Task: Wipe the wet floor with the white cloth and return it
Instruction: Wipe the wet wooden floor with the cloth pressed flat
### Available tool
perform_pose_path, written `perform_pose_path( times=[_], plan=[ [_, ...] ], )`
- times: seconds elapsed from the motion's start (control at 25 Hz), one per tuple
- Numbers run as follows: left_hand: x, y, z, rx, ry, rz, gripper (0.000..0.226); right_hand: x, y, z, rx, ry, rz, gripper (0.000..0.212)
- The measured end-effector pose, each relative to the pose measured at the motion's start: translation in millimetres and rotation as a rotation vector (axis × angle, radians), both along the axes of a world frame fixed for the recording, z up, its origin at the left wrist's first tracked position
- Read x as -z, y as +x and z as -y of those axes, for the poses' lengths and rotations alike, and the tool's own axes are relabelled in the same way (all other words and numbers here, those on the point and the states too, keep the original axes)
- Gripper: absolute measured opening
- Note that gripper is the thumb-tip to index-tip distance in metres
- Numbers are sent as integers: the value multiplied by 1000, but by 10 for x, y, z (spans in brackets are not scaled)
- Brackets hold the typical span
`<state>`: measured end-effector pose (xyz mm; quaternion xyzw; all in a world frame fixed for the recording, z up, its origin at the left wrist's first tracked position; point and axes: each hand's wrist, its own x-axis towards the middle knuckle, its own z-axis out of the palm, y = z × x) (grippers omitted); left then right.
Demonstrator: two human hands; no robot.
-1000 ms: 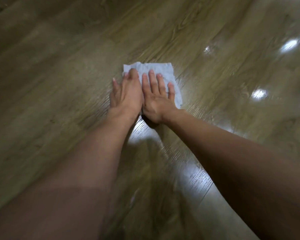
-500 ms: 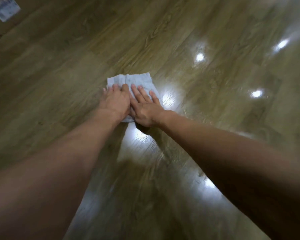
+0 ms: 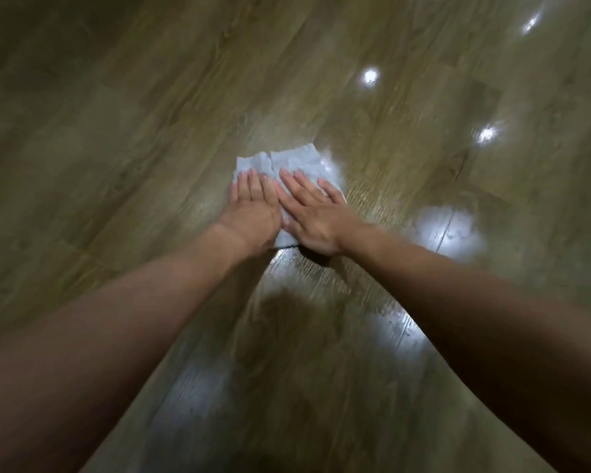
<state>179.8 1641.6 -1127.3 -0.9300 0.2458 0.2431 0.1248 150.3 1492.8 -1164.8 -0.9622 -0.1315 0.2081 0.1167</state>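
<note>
Left hand (image 3: 253, 213) & right hand (image 3: 313, 216) lie flat, fingers straight, gripping nothing. They press the crumpled white cloth (image 3: 287, 162) onto the shiny brown wood floor (image 3: 151, 131) (prob. to soak up water).

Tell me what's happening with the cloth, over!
Left hand and right hand flat, side by side, pressing white cloth on wood floor. Shiny patches near the arms. Nothing in the way.

No writing, label, brand, number or sign is legible on the cloth (image 3: 287, 162) or the floor (image 3: 116, 138).
</note>
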Motion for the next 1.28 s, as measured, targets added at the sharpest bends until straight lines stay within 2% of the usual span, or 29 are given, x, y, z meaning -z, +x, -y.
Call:
perform_pose_path(
  times=[0.12, 0.24, 0.48, 0.52, 0.6, 0.64, 0.76, 0.88, 1.04, 1.16, 1.28],
  plan=[
    [-138, 205, 198, -38, 74, -92, 65, -93, 151, 51, 23, 4, -38, 60],
    [-182, 7, 237, 24, 11, -85, 56, -143, -218, 60, 104, 40, -8, 59],
    [-149, -1026, 782, 461, -48, -151, 51, -135, -1822, 545, 313, -38, 107, 59],
    [-126, -1065, 794, 493, -92, -113, 52, -103, -1897, 560, 324, -41, 124, 59],
    [-60, -926, 849, 555, -167, 95, 56, -27, -1815, 610, 340, -69, 136, 58],
    [-75, -821, 889, 586, -138, 127, 54, -5, -1713, 641, 352, -90, 140, 59],
    [-104, -561, 1123, 546, 38, -28, 52, 46, -1412, 859, 349, -110, 125, 62],
    [-150, -506, 1212, 551, 95, -29, 60, 4, -1299, 978, 322, -86, 88, 63],
    [-212, -1018, 1444, 685, -2, -127, 52, -116, -2054, 1035, 458, -82, 68, 63],
    [-171, -1494, 1594, 846, -64, -148, 59, -153, -2717, 1037, 581, -92, 54, 62],
    [-47, -1412, 1686, 876, -116, -92, 56, -79, -2620, 1146, 606, -91, 48, 61]
  ],
)
